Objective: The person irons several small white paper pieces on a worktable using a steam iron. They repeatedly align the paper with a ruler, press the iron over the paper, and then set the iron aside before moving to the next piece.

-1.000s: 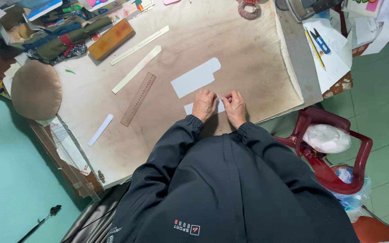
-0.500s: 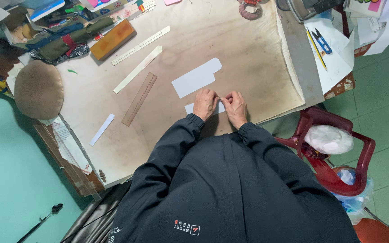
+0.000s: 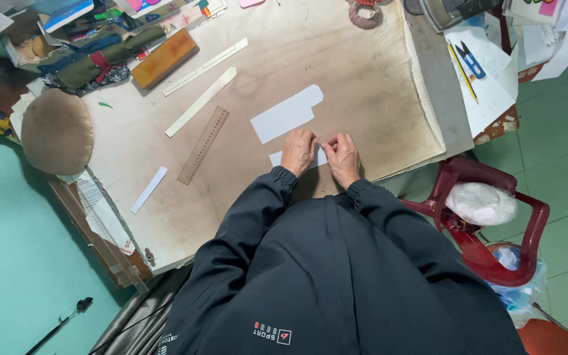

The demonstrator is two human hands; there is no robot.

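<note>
Small white piece: the small white paper piece lay on the stained work surface, at its near edge, just short of the larger white cut-out, and mostly hidden under the two hands.
Left hand: the left hand rested knuckles-up on the piece, fingers curled together and pressed down toward its middle; whether the tips pinched the paper or only pinned it could not be told.
Right hand: the right hand sat just beside the left, thumbs nearly meeting, fingers bunched close over the same piece; the grip itself was hidden.
Slip risk: the piece looked thin and light, so uneven pressure from either hand would likely have skewed it or set a crooked crease.
Tear risk: the hands were so close that pulling them apart would probably have torn the paper between the thumbs.
Edge risk: the piece lay at the near edge, toward the person's body in a dark jacket, so a loosened hold could have let it slide off.
Larger cut-out: it lay untouched just beyond the piece; a forward nudge of the knuckles might have shifted it.
Wooden ruler: the wooden ruler lay left of the piece, well apart from the hands.
Red chair: the red plastic chair stood to the right of the piece, off the surface, holding a white bag.
</note>
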